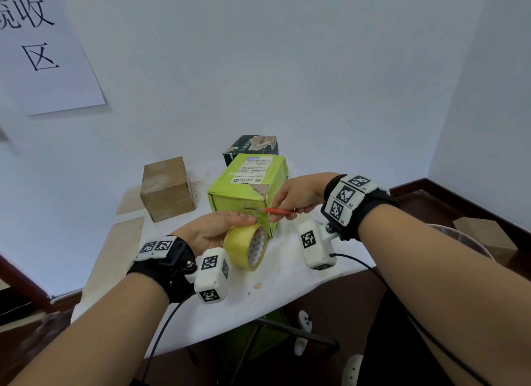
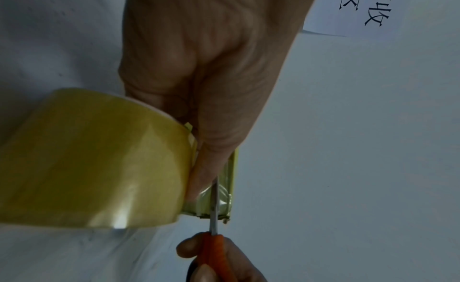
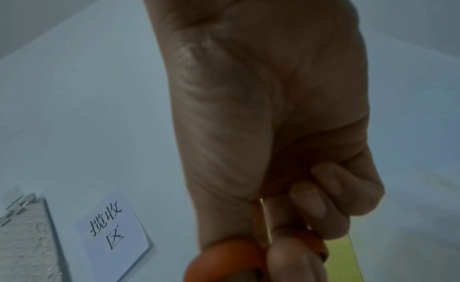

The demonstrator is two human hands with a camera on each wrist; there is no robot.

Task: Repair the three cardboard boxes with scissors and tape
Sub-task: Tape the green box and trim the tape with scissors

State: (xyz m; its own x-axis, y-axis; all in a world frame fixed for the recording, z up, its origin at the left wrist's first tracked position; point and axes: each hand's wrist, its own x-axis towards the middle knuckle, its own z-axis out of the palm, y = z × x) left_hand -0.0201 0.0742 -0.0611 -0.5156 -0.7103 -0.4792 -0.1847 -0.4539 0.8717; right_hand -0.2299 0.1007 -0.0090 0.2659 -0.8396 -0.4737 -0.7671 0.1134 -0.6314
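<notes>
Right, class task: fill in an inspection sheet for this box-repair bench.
Surface: white-covered table, stained.
Job's things: green box, torn corner; brown box left of it; dark box behind; yellow tape roll; orange-handled scissors.
Clutter: nothing seen.
Grippers: left hand holds the roll against the green box; right hand grips the scissors, blades at the tape.
Cables: black leads from wrist cameras.
Surroundings: wall, paper sign.

Head view looks down; both close wrist views share the scissors (image 2: 216,245).
</notes>
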